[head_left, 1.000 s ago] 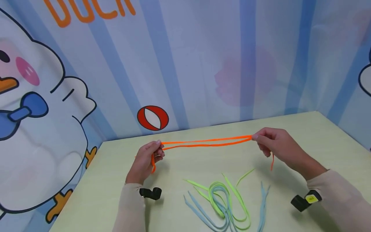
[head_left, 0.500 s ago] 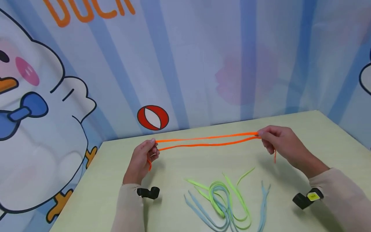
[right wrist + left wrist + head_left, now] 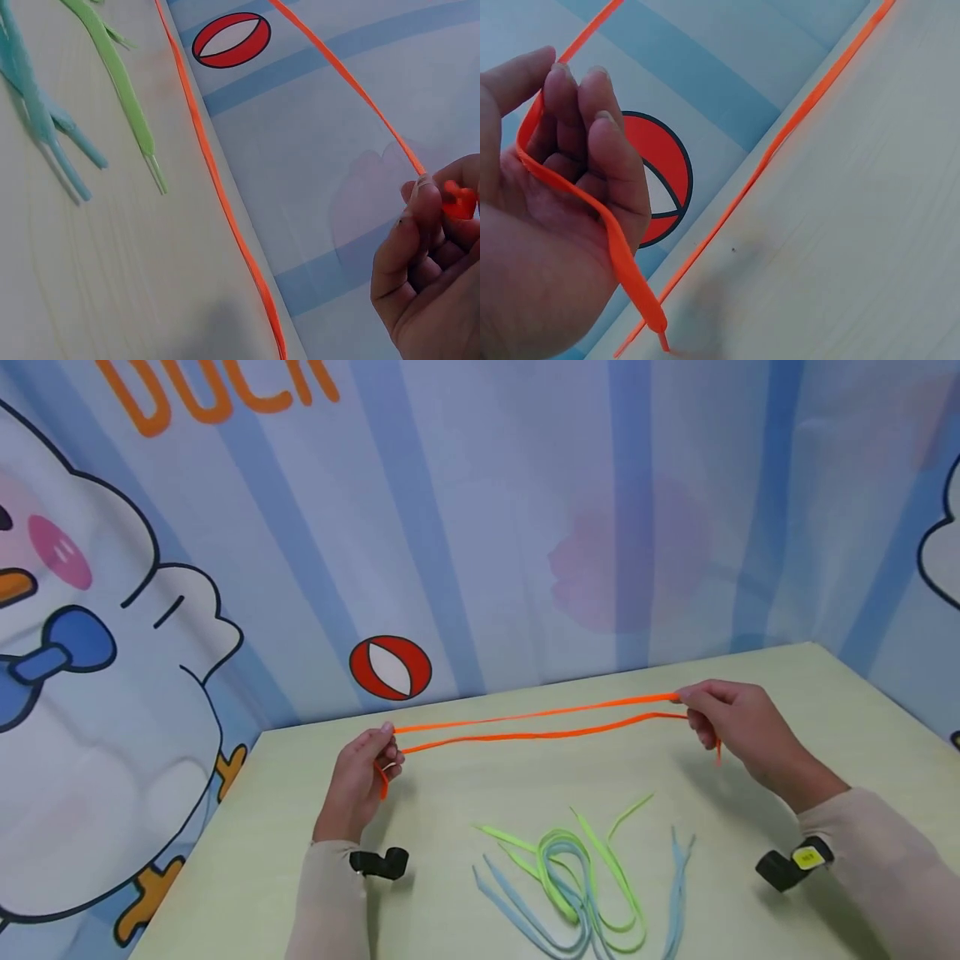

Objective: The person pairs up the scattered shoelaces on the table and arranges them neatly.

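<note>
An orange shoelace stretches above the table between my two hands. My left hand pinches it between thumb and forefinger. In the left wrist view its tipped end crosses the palm of that hand and hangs below. On the other side, my right hand pinches the upper strand at the fingertips, and a short orange tail dangles beneath. A second orange strand runs lower and sags slightly. The right wrist view shows a bunched orange bit within the curled fingers of the right hand.
Green shoelaces and blue shoelaces lie looped together on the pale table. Another blue lace lies to their right. A patterned wall sheet rises behind the table's back edge.
My hands have drawn apart, the right one going right and up, the left one going left. The two orange strands have spread wider, and the right-hand tail hangs shorter.
</note>
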`<state>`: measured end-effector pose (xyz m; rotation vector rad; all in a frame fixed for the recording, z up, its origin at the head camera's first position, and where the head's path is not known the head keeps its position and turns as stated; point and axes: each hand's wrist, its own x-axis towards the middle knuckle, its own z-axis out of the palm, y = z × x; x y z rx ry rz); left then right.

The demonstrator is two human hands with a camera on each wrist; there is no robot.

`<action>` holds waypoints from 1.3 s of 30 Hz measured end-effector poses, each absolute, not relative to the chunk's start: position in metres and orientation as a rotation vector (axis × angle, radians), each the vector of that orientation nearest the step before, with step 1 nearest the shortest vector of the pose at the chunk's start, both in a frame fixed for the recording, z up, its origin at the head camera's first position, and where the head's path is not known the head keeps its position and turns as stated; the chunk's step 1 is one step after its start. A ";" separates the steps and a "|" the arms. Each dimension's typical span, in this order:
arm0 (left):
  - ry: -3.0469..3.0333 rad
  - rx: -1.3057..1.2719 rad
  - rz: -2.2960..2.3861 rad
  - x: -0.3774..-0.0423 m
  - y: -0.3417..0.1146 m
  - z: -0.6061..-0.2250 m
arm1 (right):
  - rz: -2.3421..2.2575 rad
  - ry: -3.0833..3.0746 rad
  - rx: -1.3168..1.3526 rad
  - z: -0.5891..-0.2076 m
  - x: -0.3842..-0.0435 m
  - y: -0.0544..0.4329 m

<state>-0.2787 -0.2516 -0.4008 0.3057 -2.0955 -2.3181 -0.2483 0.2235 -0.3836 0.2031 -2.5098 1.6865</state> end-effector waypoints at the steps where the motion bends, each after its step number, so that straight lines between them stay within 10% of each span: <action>1: -2.097 0.318 -2.317 -0.279 -0.252 -0.401 | 1.689 -2.512 0.195 -0.384 -0.249 0.224; 39: -1.955 0.556 -2.274 -0.280 -0.261 -0.411 | 1.648 -2.486 -0.060 -0.402 -0.259 0.243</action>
